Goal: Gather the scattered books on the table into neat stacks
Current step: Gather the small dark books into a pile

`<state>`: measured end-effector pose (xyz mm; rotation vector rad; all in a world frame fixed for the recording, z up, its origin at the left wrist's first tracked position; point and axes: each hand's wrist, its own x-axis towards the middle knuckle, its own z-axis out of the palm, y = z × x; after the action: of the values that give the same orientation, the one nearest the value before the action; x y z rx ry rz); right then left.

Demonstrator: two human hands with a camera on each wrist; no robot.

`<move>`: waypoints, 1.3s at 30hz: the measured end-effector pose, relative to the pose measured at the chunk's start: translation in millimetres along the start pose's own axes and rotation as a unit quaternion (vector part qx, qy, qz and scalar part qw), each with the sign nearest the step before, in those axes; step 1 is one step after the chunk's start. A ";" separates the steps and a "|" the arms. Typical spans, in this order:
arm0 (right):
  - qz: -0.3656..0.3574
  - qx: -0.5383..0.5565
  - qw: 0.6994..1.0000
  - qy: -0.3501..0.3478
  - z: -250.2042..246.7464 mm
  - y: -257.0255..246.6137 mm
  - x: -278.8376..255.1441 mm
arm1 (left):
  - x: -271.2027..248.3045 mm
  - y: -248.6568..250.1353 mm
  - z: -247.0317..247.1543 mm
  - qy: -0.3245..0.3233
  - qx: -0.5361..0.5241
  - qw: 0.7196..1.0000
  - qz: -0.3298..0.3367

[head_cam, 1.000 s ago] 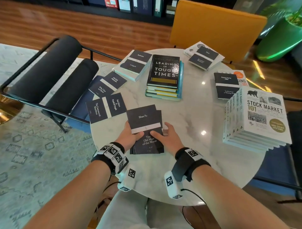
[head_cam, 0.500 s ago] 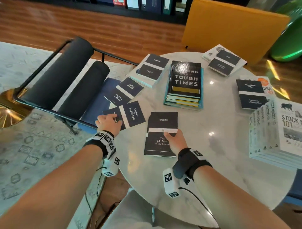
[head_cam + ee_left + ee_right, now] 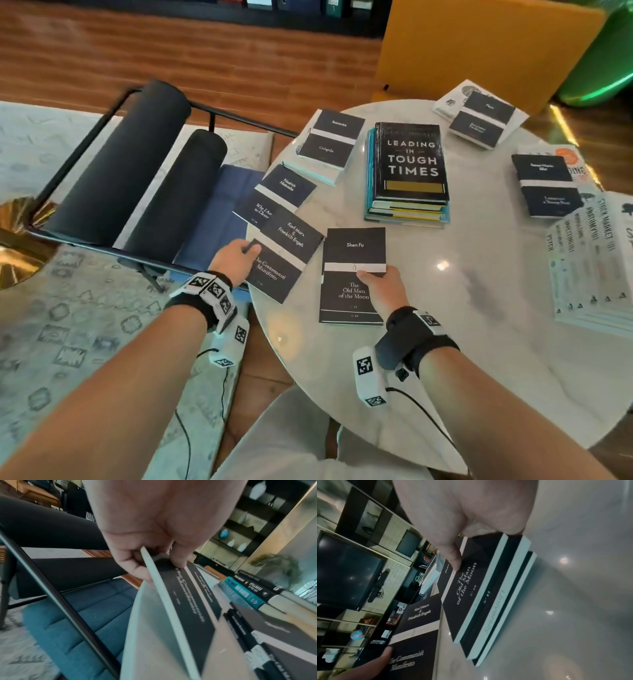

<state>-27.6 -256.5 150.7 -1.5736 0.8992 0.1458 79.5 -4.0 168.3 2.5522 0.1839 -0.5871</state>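
Observation:
Thin black paperbacks lie scattered on a round marble table (image 3: 462, 308). My left hand (image 3: 236, 260) pinches the near left corner of The Communist Manifesto (image 3: 287, 253) at the table's left edge. The left wrist view shows that book (image 3: 185, 601) raised off the table, thumb on its cover and fingers beneath. My right hand (image 3: 380, 287) holds a small stack topped by The Old Man of the Moon (image 3: 352, 250). In the right wrist view the thumb presses on the top cover (image 3: 467, 582) and the fingers curl round the stack's right edge.
A Nietzsche paperback (image 3: 274, 195) overhangs the left edge, partly under the Manifesto. Behind lie the Caligula book (image 3: 330, 140), the Leading in Tough Times stack (image 3: 409, 164), two more black paperbacks (image 3: 481, 118) (image 3: 544, 186) and the Stock Market 101 pile (image 3: 596, 260). A black-and-blue chair (image 3: 144, 178) stands left.
My left hand left the near stack, reached left to The Communist Manifesto and took hold of its corner, turning it toward the stack. The right hand stayed on the stack.

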 end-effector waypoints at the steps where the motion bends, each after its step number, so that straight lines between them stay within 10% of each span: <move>1: 0.004 0.004 1.000 0.003 1.0 -1.7 -0.6 | -1.3 1.0 -1.0 0.013 -0.024 1.000 0.005; 5: 0.031 0.022 0.999 0.006 9.4 -9.8 0.9 | -10.2 9.4 -0.6 0.050 -0.161 0.985 0.018; 12: 0.044 0.012 0.998 -0.051 30.9 -21.9 7.3 | -24.8 42.0 45.6 -0.099 -0.309 0.944 0.057; 24: -0.013 -0.062 0.998 -0.008 49.8 -18.7 26.6 | 54.9 37.7 12.6 0.121 -0.048 0.991 0.019; 31: -0.013 -0.057 0.998 -0.003 54.6 -15.3 27.7 | 88.3 33.6 -4.4 0.051 0.055 0.997 0.012; 39: -0.036 -0.076 0.996 0.013 75.8 -29.0 42.1 | 62.8 27.8 -15.6 0.082 -0.186 0.975 -0.084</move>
<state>48.8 -210.0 131.8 -1.7502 0.8661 0.1451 148.3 -18.9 165.2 2.2300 0.5221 -0.3599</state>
